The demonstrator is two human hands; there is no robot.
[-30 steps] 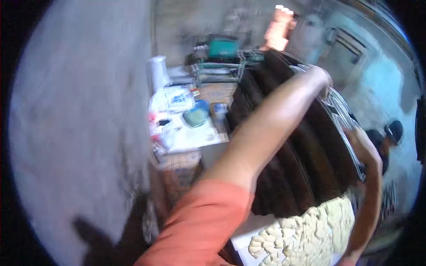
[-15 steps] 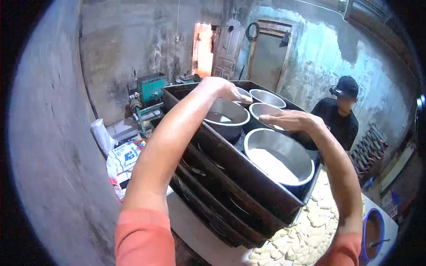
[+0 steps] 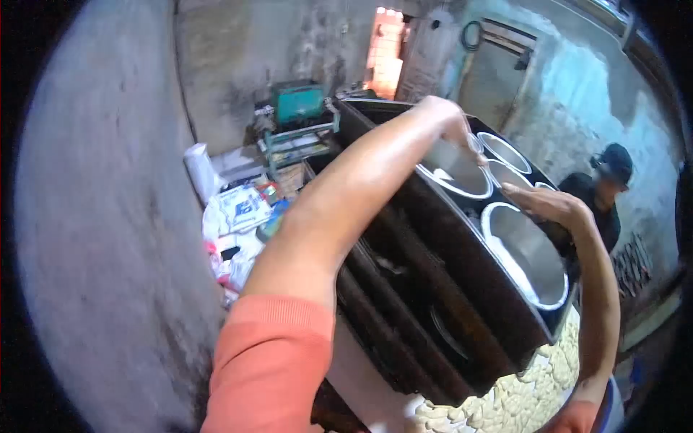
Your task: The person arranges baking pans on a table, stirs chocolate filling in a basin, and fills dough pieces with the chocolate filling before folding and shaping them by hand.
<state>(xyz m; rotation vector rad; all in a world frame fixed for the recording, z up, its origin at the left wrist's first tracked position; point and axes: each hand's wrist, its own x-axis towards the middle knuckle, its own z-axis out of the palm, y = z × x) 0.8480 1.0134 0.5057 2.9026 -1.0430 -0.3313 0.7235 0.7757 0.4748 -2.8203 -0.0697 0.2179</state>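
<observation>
Several round metal bowls stand in a dark, deep metal tray (image 3: 462, 238) on top of a stack of similar trays. My left hand (image 3: 462, 130) bends down over the tray's far part, fingers at the rims between the left bowl (image 3: 455, 177) and the middle bowl (image 3: 509, 175). Those fingers are blurred and partly hidden. My right hand (image 3: 552, 204) reaches in from the right, fingers stretched out flat beside the middle bowl and above the near bowl (image 3: 530, 252). Another bowl (image 3: 505, 151) sits at the back. Pale material shows inside the near bowl.
Flat pale pieces, like dough, (image 3: 516, 397) cover the table below the trays. A person in a dark cap (image 3: 613, 169) stands at the right. Green machinery (image 3: 299, 105) and white bags (image 3: 242, 209) are at the left, beside a grey wall (image 3: 108, 216).
The view has turned left and tilted, so the trays appear further right. My left hand has gone lower between the bowl rims. My right hand has drawn back slightly from inside the middle bowl.
</observation>
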